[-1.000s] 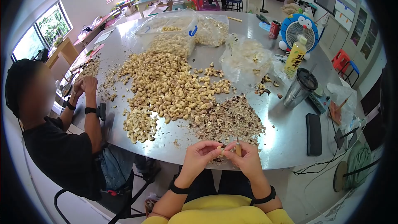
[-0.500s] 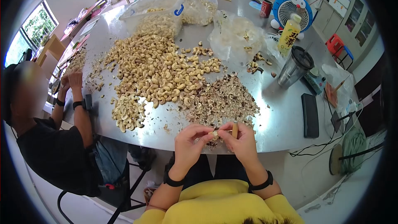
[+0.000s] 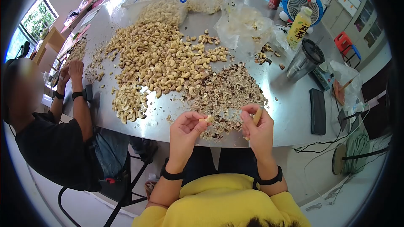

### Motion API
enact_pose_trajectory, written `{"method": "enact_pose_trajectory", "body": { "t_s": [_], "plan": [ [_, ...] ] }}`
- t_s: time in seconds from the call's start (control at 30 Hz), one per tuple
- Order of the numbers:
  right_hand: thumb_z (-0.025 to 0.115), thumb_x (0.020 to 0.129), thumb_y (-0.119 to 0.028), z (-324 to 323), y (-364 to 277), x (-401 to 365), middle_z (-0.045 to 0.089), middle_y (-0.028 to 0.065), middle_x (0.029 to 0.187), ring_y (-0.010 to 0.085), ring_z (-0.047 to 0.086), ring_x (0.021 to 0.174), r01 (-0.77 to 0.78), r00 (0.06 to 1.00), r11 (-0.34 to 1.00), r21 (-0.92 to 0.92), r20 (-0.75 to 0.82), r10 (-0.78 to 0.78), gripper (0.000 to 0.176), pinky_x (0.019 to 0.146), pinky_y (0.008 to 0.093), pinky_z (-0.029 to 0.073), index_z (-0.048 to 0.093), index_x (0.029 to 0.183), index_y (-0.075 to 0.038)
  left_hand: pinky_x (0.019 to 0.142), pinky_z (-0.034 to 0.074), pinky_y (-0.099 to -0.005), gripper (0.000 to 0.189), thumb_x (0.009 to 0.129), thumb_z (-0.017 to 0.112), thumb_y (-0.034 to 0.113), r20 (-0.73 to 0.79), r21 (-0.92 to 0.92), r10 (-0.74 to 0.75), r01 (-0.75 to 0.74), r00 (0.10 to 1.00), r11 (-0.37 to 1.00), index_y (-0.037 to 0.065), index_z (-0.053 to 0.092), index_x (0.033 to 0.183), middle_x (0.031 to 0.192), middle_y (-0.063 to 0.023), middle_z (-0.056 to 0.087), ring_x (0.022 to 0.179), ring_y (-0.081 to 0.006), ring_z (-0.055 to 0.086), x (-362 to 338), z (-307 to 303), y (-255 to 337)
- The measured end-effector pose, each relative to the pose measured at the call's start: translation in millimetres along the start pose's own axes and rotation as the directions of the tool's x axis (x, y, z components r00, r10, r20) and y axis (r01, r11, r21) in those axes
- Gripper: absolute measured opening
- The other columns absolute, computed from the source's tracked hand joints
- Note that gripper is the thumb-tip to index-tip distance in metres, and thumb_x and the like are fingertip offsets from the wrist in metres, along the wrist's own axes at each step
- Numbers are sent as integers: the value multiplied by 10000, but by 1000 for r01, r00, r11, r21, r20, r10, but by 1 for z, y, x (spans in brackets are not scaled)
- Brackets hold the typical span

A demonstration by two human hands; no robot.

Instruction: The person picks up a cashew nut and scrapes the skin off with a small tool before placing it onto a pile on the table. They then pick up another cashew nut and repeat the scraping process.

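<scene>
My left hand (image 3: 184, 134) pinches a pale cashew nut (image 3: 209, 118) between thumb and fingertips, above the near edge of the table. To its right, my right hand (image 3: 261, 132) is closed round a tool with a light wooden handle (image 3: 257, 116); the tool's working end is too small to make out. Under and beyond both hands spreads a heap of brown skin scraps and broken bits (image 3: 227, 90). Behind it on the left lies a large pile of cashews (image 3: 162, 59). A smaller group of paler cashews (image 3: 129, 103) lies at the pile's near left.
A co-worker (image 3: 50, 143) sits at the left, hands raised by the table edge. Plastic bags (image 3: 242, 27) lie toward the back. At the right stand a tumbler (image 3: 305, 61), a yellow bottle (image 3: 299, 29), a fan (image 3: 304, 4), a can (image 3: 275, 0) and a black phone (image 3: 317, 111).
My hands have moved apart: the left keeps the cashew and shifts left, the right shifts right with the wooden-handled tool. The view has tilted slightly downward.
</scene>
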State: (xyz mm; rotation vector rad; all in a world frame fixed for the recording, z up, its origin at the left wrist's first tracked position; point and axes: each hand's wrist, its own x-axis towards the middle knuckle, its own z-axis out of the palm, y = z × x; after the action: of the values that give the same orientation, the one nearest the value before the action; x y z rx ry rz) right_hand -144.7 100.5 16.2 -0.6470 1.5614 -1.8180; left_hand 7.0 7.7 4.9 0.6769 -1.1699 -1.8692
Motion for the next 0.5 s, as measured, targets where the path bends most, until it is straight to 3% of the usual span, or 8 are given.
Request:
{"method": "enact_pose_trajectory", "body": {
  "t_s": [0.13,0.23,0.33,0.5],
  "plan": [
    [587,825,-87,2,-2,-1,516,-44,711,19,409,511,38,995,994,-101,-86,-47,153,437,161,312,569,964,-26,729,480,-245,133,771,616,-31,21,-10,-16,16,1000,1000,-21,538,879,889,-99,582,804,-167,597,-1,-1,0],
    [624,805,-105,3,0,-6,525,-35,698,20,418,523,23,997,964,-263,79,-3,147,465,171,340,595,925,-24,733,482,-246,122,755,624,-51,43,-11,-21,21,999,1000,-34,564,860,890,-102,584,811,-158,594,-3,3,1],
    [663,778,-125,12,-2,-10,560,-8,696,31,461,565,128,962,952,-280,267,-51,154,519,187,386,618,884,-22,727,488,-248,118,741,627,-71,67,34,10,-12,998,999,-48,588,850,882,-107,595,797,-153,597,-6,3,-2],
    [677,763,-123,19,-4,-14,596,20,735,57,517,648,11,968,969,-247,246,52,161,583,199,420,624,868,-13,713,498,-251,112,757,616,-59,42,99,15,-19,999,995,-55,592,866,859,-118,616,771,-155,606,-9,2,-7]
  ]
}}
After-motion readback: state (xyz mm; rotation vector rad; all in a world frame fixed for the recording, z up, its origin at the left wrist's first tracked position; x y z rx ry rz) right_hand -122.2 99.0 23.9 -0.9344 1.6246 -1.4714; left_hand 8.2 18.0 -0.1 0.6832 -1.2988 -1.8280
